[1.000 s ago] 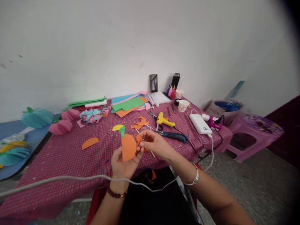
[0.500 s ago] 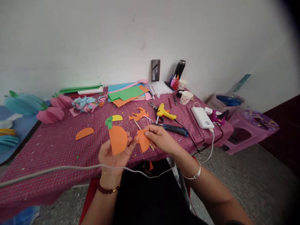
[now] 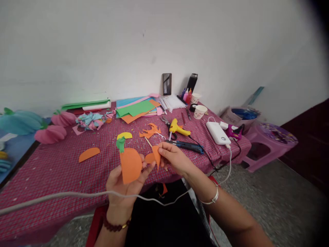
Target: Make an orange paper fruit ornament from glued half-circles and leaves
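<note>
Dark red beads (one gold) ring the left wrist, a silver bangle the right.

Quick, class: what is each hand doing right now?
Left hand: holding an orange paper half-circle with a green stem.
Right hand: pinching a folded orange paper piece.

This looks like a room in a home, set up for making paper crafts. A table with a red checked cloth stands by a plain white wall. On it lie sheets of coloured paper, scissors, a yellow glue gun and paper scraps. A purple plastic stool stands beside it.
</note>
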Tool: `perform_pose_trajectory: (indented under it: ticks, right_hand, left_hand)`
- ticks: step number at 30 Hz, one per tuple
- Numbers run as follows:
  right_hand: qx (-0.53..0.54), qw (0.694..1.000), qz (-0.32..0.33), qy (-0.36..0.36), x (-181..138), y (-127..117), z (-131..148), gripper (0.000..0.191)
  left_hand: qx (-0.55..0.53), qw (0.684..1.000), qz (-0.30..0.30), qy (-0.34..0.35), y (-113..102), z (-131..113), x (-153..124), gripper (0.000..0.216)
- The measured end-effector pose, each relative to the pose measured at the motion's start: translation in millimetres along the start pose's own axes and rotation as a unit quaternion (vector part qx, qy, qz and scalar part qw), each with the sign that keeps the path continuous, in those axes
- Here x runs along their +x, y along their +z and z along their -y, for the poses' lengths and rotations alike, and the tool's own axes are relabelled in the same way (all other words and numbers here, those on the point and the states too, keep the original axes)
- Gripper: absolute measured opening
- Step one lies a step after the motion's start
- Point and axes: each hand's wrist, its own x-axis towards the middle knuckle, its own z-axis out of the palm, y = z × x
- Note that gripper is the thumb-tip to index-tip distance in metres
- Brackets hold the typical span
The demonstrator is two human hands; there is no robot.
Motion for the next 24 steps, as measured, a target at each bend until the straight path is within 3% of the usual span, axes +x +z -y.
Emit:
perform_pose_trajectory:
  ticks: [6,14,24]
  right_hand:
    - [0.026,0.999,-0.035,-0.008,0,-7,6,0.024]
    - [0.035,0.999,-0.031,-0.008,-2,-11,9,0.019]
    - [0.02,0.999,-0.032,-0.006,-6,-10,12,0.021]
  left_hand:
    - [0.044,0.999,0.007,0.007,4,-5,-8,0.027]
    - [0.062,0.998,0.003,0.033,5,-5,-11,0.026]
    - [0.068,0.997,-0.01,0.018,4,-3,-10,0.026]
